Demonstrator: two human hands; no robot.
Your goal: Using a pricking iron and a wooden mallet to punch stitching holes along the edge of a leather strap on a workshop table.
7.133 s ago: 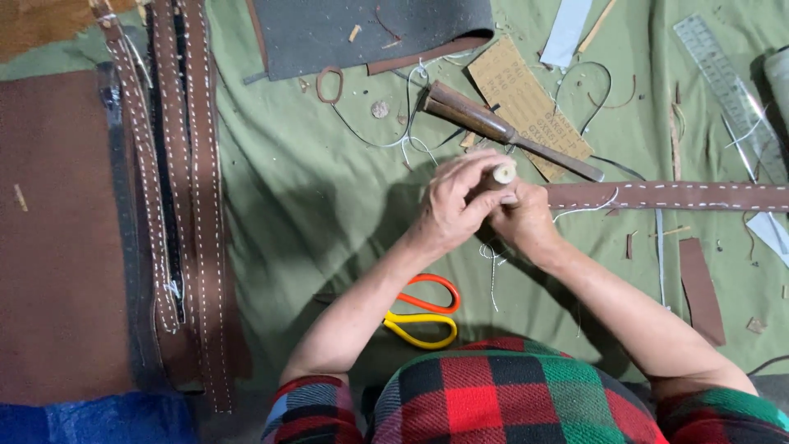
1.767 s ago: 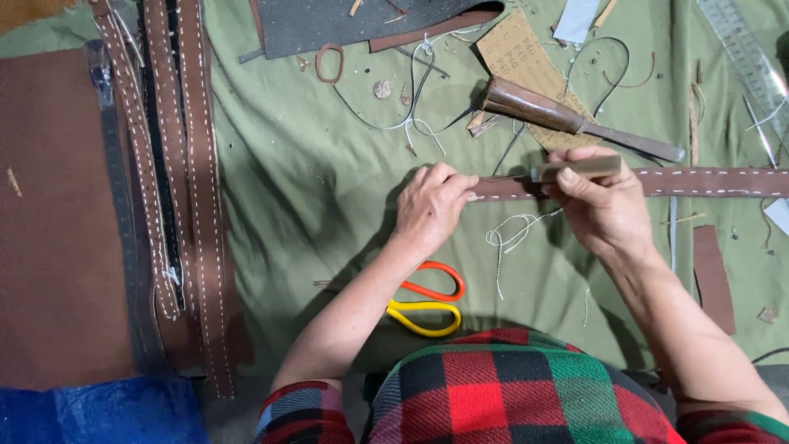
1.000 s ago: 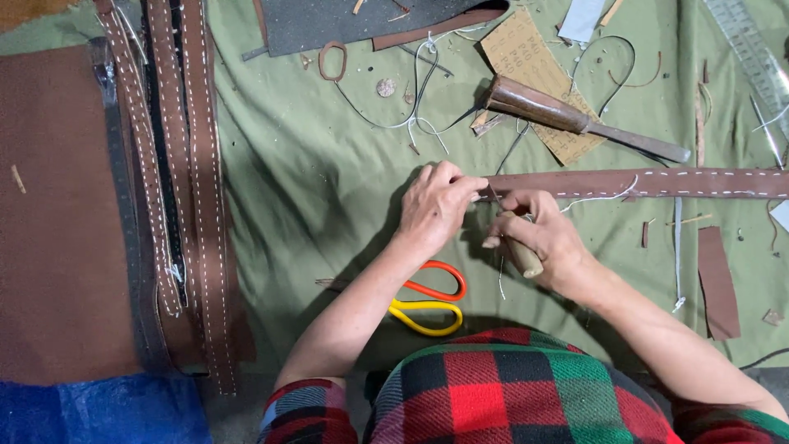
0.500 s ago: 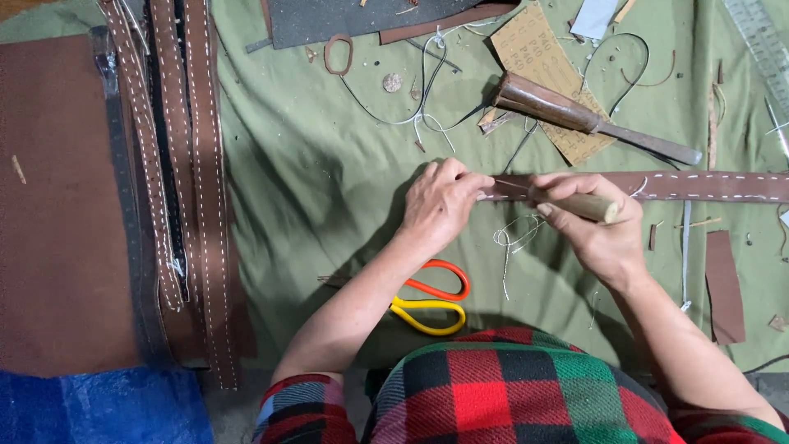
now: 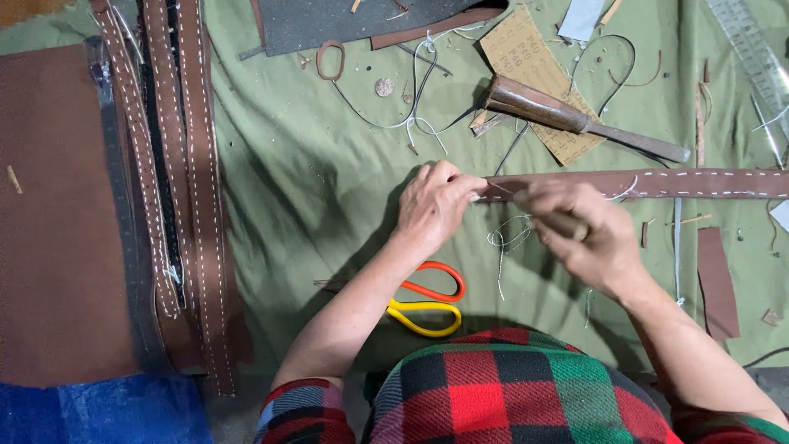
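Plaid flannel in red, green and black (image 5: pixel 509 386) fills the near edge of the view, the person's shirt, with both bare forearms reaching out from it over a wrinkled olive-green cloth (image 5: pixel 312 189) that covers the work surface. Just beyond the shirt, between the forearms, lies a pair of scissors with one orange and one yellow handle loop (image 5: pixel 427 298).

Farther out, the left hand (image 5: pixel 436 205) pinches the near end of a long brown leather strap with white stitching (image 5: pixel 657 182), fingertips pressed together on it. The right hand (image 5: pixel 588 234), blurred, is closed around a small pale wooden tool handle (image 5: pixel 567 224) just beside the strap; white thread (image 5: pixel 505 247) hangs loose below the strap between the two hands. The strap runs flat from the left hand away to the right edge of the view.

Beyond the strap lies a wooden-handled tool with a dark metal shaft (image 5: pixel 575 122), resting across a tan sheet of sandpaper (image 5: pixel 530 62). To the far left, several stitched brown leather strips (image 5: pixel 193 164) lie lengthwise beside a broad brown leather sheet (image 5: pixel 49 222). At the far edge sits a dark grey panel (image 5: pixel 353 16), and a clear ruler (image 5: pixel 752 57) lies at the top right.
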